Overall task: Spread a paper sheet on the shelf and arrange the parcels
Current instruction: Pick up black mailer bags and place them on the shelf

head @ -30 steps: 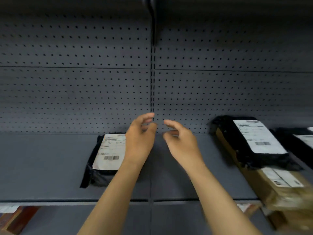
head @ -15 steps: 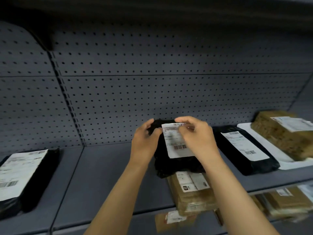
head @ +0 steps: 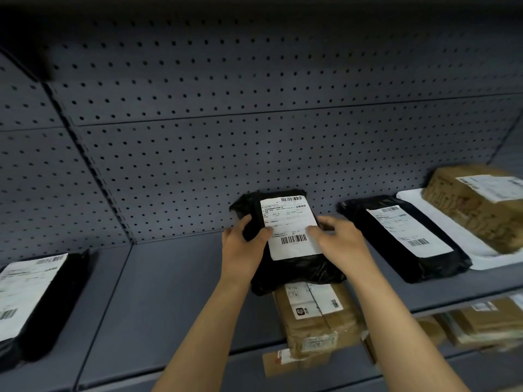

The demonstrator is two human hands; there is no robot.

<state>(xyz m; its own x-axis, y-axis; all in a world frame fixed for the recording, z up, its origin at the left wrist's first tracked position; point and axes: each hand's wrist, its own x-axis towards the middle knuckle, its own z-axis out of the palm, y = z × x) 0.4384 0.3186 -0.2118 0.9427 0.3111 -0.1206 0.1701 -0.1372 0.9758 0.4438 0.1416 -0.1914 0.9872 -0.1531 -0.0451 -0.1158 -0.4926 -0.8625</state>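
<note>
The shelf (head: 175, 292) runs grey across in front of me, backed by a pegboard wall (head: 254, 137). Toward its right end a white paper sheet (head: 458, 239) lies spread, with a brown cardboard box (head: 475, 210) sitting on it at the back right. Overlapping the sheet's left edge is a black parcel (head: 410, 244), label up. At the shelf's left end another black bag (head: 42, 301) lies flat, also label up. Near the front edge in the middle sits a brown taped box (head: 314, 321), reaching the shelf's lip. On top of it rests the black parcel I am holding (head: 288, 267), its white label (head: 288, 227) facing me. My left hand (head: 243, 250) grips its left side, thumb pressed onto the label's edge. My right hand (head: 339, 241) clasps the right side, thumb on the label and fingers curled behind. Below the shelf, more brown packages (head: 481, 321) lie on a lower level at the right.
</note>
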